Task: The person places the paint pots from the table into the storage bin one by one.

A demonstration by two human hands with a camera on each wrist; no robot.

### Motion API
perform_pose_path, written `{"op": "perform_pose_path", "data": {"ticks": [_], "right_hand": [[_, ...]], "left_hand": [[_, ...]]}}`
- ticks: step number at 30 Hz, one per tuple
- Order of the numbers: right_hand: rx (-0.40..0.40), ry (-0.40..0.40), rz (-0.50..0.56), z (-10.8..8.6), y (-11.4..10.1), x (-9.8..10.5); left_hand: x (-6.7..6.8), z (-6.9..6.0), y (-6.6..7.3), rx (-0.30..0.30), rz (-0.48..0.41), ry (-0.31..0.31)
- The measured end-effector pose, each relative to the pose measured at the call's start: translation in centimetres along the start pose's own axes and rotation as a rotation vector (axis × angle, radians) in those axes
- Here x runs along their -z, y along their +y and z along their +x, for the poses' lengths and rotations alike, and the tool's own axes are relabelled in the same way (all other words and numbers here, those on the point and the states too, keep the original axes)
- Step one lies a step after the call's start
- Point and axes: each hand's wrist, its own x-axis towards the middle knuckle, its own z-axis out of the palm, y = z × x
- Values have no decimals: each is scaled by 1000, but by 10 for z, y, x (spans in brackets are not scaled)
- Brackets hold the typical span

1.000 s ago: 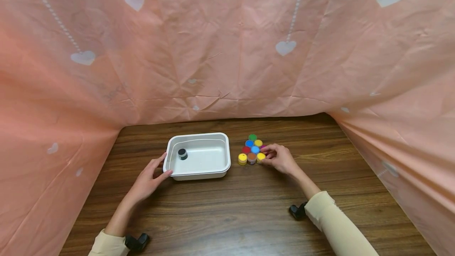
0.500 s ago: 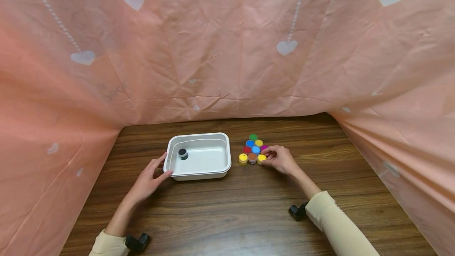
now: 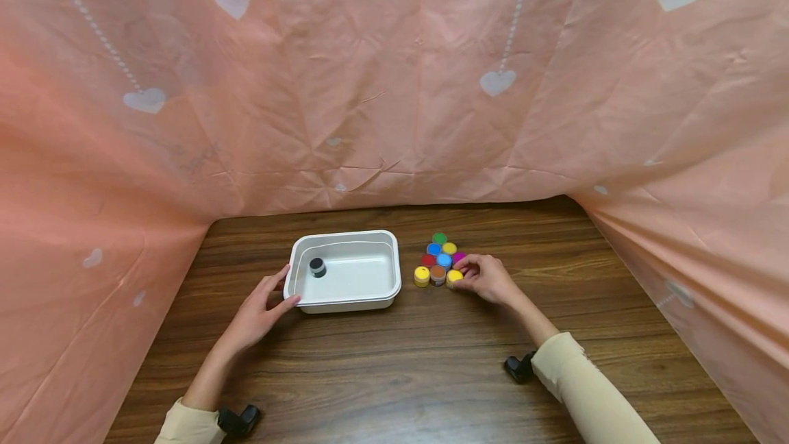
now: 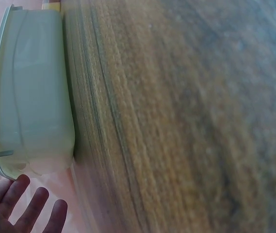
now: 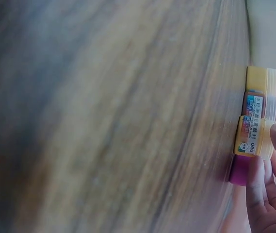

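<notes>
A white rectangular tray (image 3: 345, 306) stands on the table with one black-lidded paint pot (image 3: 317, 267) inside, toward its left end. My left hand (image 3: 255, 314) rests at the tray's front left corner, thumb on the front rim and loose fingers along the left side. To the right of the tray is a tight cluster of small paint pots with coloured lids. At its front right, my right hand (image 3: 487, 278) pinches a yellow paint pot (image 5: 251, 136) between thumb and fingers. A magenta paint pot (image 5: 240, 170) sits right beside those fingers, and a brown-lidded paint pot (image 3: 437, 274) is on the other side.
Green (image 3: 439, 238), blue, red and other yellow paint pots make up the cluster's back and left. Brown wood-grain table (image 3: 394, 368) surrounds everything. A pink curtain with white hearts (image 3: 394, 183) hangs behind and at both sides.
The yellow paint pot and my right fingertips have shifted very slightly toward me. My left hand and the tray hold their place.
</notes>
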Motion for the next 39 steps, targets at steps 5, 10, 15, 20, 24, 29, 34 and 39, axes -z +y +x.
{"op": "perform_pose_path", "data": {"ticks": [5, 10, 15, 20, 24, 29, 34, 39], "right_hand": [[-4, 10, -7, -1, -1, 0], [27, 26, 6, -2, -4, 2], [60, 28, 14, -3, -11, 10], [81, 33, 22, -6, -19, 17], [106, 42, 25, -5, -26, 19], [144, 43, 23, 0, -40, 23], [169, 32, 27, 1, -59, 26], [176, 29, 63, 7, -81, 19]], "left_hand": [[-1, 0, 0, -1, -5, 2], [-1, 1, -1, -2, -14, 5], [-1, 0, -1, -2, -12, 8], [-1, 0, -1, -6, -14, 13], [-1, 0, -2, -8, -12, 16], [-3, 1, -2, -14, -15, 19], [-4, 1, 0, -7, -9, 9], [-2, 1, 3, -6, -5, 6]]}}
